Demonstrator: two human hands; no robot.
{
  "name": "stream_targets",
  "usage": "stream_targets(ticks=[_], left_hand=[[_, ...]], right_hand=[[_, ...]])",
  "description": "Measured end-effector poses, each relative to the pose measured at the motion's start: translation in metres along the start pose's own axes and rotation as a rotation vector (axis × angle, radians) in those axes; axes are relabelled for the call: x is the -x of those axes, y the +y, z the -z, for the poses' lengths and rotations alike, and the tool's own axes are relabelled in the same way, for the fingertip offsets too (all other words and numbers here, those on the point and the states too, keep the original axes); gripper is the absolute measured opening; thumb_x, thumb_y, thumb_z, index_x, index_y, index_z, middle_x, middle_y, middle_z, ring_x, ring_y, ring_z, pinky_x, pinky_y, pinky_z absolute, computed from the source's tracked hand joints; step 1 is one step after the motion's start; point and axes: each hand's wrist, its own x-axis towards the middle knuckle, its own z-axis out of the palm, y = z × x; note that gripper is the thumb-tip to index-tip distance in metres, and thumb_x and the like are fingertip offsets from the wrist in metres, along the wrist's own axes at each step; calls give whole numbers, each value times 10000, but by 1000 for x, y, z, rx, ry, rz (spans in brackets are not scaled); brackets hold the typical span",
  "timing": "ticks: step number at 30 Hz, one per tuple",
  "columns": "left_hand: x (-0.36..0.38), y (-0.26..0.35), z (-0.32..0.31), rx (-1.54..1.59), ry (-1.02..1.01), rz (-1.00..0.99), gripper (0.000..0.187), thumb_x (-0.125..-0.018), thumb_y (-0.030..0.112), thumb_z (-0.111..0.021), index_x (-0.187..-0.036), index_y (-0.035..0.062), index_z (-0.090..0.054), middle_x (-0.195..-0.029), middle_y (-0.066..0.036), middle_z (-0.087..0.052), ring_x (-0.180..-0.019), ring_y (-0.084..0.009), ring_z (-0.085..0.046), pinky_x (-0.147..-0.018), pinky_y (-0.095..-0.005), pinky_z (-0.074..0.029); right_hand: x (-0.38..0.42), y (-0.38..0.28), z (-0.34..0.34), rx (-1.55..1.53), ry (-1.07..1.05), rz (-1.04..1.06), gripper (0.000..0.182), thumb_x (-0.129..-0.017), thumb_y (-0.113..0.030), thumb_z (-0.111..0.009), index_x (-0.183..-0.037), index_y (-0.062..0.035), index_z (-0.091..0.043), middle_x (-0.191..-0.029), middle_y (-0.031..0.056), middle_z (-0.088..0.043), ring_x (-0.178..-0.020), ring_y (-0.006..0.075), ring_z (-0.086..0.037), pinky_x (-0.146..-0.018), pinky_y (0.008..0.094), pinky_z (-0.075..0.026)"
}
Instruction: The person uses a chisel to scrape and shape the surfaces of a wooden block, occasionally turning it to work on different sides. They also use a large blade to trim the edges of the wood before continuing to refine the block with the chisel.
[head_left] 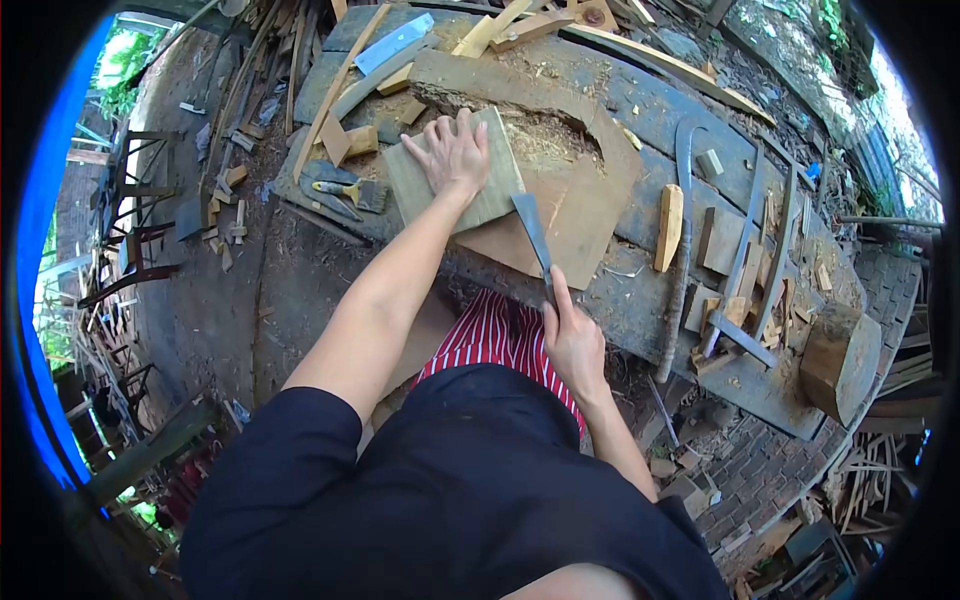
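My left hand (452,155) lies flat with spread fingers on a square greenish-brown wooden board (497,165). In my right hand (574,345) is a scraper (534,235) with a flat, flared metal blade. Its wide tip is right at the board's right corner. Under and beside the board lies a larger brown panel (580,225), and behind it a rough-edged piece of wood (480,80) curves around a patch of sawdust (545,138). Left of the board, a paintbrush (371,196) rests near another small hand tool (335,188).
The worktable (640,290) carries a curved handsaw or sickle-like blade (685,150), a hammer-like tool (740,338), wood offcuts (668,228) and a light-blue strip (394,44). A thick wooden block (840,362) stands at the right end. Scrap sticks (268,75) are piled at the upper left.
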Motion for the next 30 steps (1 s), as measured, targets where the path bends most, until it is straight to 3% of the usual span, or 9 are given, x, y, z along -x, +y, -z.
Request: stream_targets(ticks=[5,10,11,13,17,19,21,25,30], left_hand=[[5,-1,0,-2,-39,-5,479,-1004,485,-375,-1355,180,-490,-1282,-106,-514,-1319,-313,-392,-1136,-696,-44],[0,0,1,0,32,-8,484,-1008,489,-360,-1362,187,-494,-1297,-104,-510,-1331,-309,-389,-1140,-695,-30],[1,0,5,-16,-78,7,495,-1012,491,-343,-1384,195,-481,-1320,-103,-503,-1341,-301,-383,-1144,-693,-22],[2,0,1,-13,-68,13,499,-1011,494,-343,-1388,196,-479,-1325,-100,-503,-1342,-297,-383,-1144,-692,-22],[-1,-2,-3,-19,-43,24,504,-1007,504,-345,-1391,205,-478,-1326,-91,-505,-1349,-280,-377,-1148,-687,-22],[0,-1,-4,10,-69,27,505,-1007,505,-345,-1390,206,-479,-1325,-89,-506,-1352,-277,-375,-1149,-686,-22],[-1,-2,-5,-24,-20,26,479,-998,507,-393,-1374,224,-483,-1290,-66,-516,-1336,-265,-389,-1136,-692,-58],[-1,-1,-1,-54,-27,19,476,-999,504,-394,-1376,225,-478,-1291,-68,-516,-1332,-269,-392,-1137,-690,-61],[0,-2,-4,-58,-39,28,487,-1007,515,-357,-1382,224,-465,-1341,-80,-498,-1361,-278,-368,-1142,-681,-61]], right_hand=[[-29,-7,-6,-60,-11,-55,585,-974,-234,-538,-1520,-215,-331,-738,229,-657,-661,424,-652,-623,536,-525],[7,7,0,-136,-14,9,538,-995,-260,-497,-1509,-213,-344,-757,236,-663,-703,442,-656,-661,540,-519],[9,12,2,-191,-75,-60,533,-999,-260,-489,-1509,-209,-343,-767,239,-666,-716,441,-663,-671,532,-515],[-3,12,17,-355,-157,-197,522,-1008,-263,-471,-1509,-196,-341,-766,246,-660,-732,432,-676,-688,503,-499],[11,18,24,-373,-142,-184,532,-1014,-283,-454,-1520,-196,-317,-776,227,-653,-745,394,-681,-714,467,-494],[18,11,32,-403,-261,-238,540,-1015,-298,-453,-1525,-196,-306,-789,221,-654,-756,388,-681,-718,463,-489],[18,8,29,-439,-266,-271,536,-1016,-303,-450,-1523,-198,-308,-777,222,-648,-753,390,-680,-713,465,-486],[8,5,13,-458,-190,-213,521,-1020,-318,-437,-1515,-209,-317,-751,225,-633,-751,395,-676,-711,473,-482],[-10,-2,1,-497,-202,-296,513,-1014,-294,-443,-1507,-210,-328,-757,235,-645,-767,427,-675,-726,486,-492]])
